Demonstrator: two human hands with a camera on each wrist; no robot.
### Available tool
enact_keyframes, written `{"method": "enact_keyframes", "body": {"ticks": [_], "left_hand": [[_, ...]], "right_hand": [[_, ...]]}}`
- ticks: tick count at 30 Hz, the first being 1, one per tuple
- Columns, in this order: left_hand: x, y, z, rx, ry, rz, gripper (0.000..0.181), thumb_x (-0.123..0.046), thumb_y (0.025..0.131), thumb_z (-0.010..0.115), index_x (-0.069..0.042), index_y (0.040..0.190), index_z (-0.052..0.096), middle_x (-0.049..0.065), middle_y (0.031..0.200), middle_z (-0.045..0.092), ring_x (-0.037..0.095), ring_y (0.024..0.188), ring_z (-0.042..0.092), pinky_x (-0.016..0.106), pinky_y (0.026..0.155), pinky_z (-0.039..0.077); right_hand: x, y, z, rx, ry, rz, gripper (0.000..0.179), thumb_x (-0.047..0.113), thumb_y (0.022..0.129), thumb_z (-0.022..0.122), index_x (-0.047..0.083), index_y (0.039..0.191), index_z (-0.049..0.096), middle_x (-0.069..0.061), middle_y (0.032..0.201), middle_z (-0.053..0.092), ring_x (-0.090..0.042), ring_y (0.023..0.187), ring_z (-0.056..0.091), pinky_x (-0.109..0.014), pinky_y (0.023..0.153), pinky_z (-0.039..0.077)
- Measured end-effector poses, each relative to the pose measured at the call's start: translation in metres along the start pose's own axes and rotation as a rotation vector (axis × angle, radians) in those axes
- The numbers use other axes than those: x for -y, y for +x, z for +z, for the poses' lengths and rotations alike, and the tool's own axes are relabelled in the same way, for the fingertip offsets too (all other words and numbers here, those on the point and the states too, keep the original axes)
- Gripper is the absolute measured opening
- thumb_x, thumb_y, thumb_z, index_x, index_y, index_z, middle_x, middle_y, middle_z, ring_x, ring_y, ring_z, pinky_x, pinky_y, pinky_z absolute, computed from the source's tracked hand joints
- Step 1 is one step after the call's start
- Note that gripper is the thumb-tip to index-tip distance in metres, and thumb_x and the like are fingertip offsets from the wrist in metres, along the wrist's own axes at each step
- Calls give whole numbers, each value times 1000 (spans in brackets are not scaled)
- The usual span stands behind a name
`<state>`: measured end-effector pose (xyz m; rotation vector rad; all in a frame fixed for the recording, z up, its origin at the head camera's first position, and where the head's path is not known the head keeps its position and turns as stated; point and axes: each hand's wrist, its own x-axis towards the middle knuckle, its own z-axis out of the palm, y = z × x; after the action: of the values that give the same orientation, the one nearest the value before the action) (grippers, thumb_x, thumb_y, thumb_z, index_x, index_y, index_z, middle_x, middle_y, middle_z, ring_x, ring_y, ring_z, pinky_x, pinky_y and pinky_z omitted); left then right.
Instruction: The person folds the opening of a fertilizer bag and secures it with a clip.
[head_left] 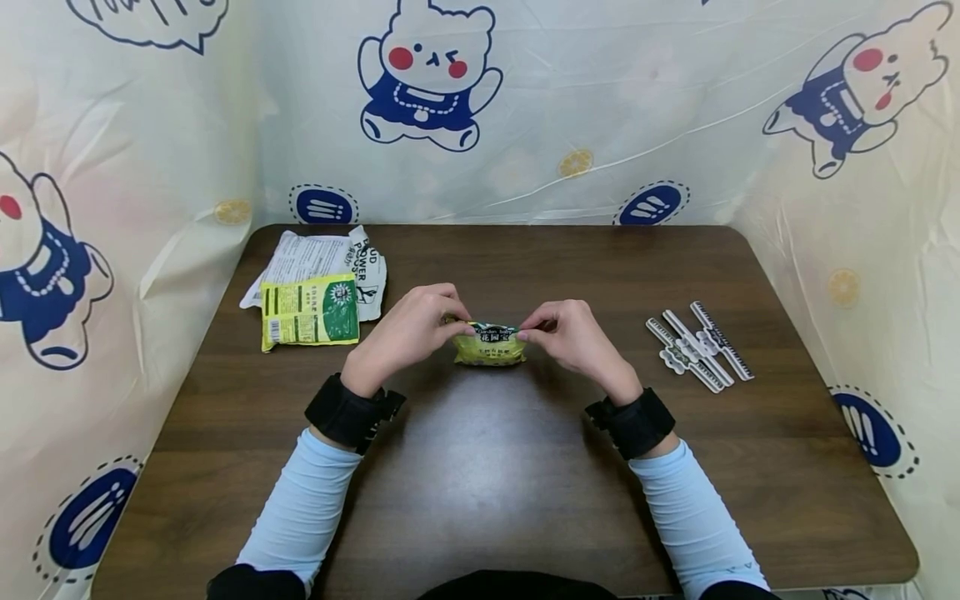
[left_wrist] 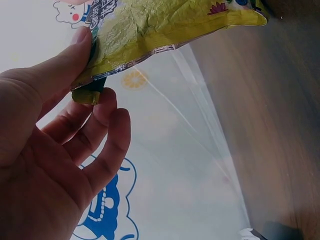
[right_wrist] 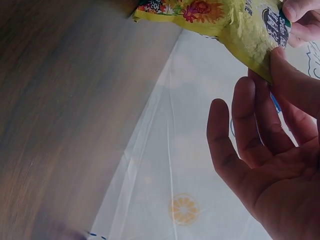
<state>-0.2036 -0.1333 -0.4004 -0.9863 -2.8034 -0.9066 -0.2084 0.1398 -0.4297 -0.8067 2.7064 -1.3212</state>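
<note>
While the left hand [head_left: 412, 333] pinches one end of a small yellow packet [head_left: 490, 355], the right hand [head_left: 581, 340] pinches the other.

Held between the two hands, around the middle of the desk [head_left: 495, 483], the packet has its dark, lettered upper edge stretched across; whether its base touches the wood is hard to tell. On each hand, thumb and forefinger are clamped on a corner, the remaining fingers [left_wrist: 119, 135] loosely bent and spread. Toward the far left, a larger yellow-green packet [head_left: 307, 312] lies overlapping a white printed bag [head_left: 300, 254]. Three pale clips [head_left: 697, 348] lie side by side, slanted, beyond the right hand. Black bands [head_left: 348, 412] circle both wrists above light-blue sleeves [head_left: 303, 504].
</note>
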Motion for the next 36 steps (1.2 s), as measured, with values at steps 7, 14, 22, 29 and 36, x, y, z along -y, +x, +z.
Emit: {"method": "enact_keyframes", "body": {"ticks": [7, 14, 22, 29, 36], "left_hand": [[1, 0, 0, -3, -7, -4, 8, -15, 94, 79, -7, 94, 82, 3, 82, 62, 17, 72, 57, 34, 63, 49], [3, -1, 1, -7, -21, 9, 7, -14, 94, 79, -7, 93, 82, 3, 80, 60, 17, 70, 56, 34, 62, 49], [4, -4, -5, 1, -43, -22, 10, -12, 92, 81, -7, 101, 82, 5, 90, 67, 19, 78, 61, 36, 67, 53], [5, -4, -12, 6, -42, -15, 13, -6, 92, 80, -5, 105, 81, 8, 98, 74, 20, 84, 68, 40, 72, 59], [7, -6, -13, -20, -30, 0, 12, -2, 92, 78, -4, 103, 81, 11, 98, 77, 21, 85, 71, 42, 74, 61]], "right_hand": [[1, 1, 0, -2, 0, -17, 6, 10, 92, 80, 7, 88, 83, -9, 86, 80, -25, 78, 72, -44, 72, 62], [0, 0, 2, -11, -9, -23, 5, 8, 91, 81, 7, 87, 83, -9, 85, 80, -22, 78, 72, -44, 72, 63], [-2, -2, 2, -14, -3, -14, 4, 9, 91, 81, 8, 88, 83, -8, 86, 80, -22, 78, 71, -45, 73, 63], [-3, -3, 1, -10, 1, -10, 5, 8, 92, 80, 9, 88, 83, -8, 86, 79, -21, 79, 71, -45, 76, 63], [0, 0, 2, 18, 10, -34, 4, 6, 94, 78, 9, 92, 80, -8, 89, 77, -21, 83, 70, -50, 82, 62]]}}
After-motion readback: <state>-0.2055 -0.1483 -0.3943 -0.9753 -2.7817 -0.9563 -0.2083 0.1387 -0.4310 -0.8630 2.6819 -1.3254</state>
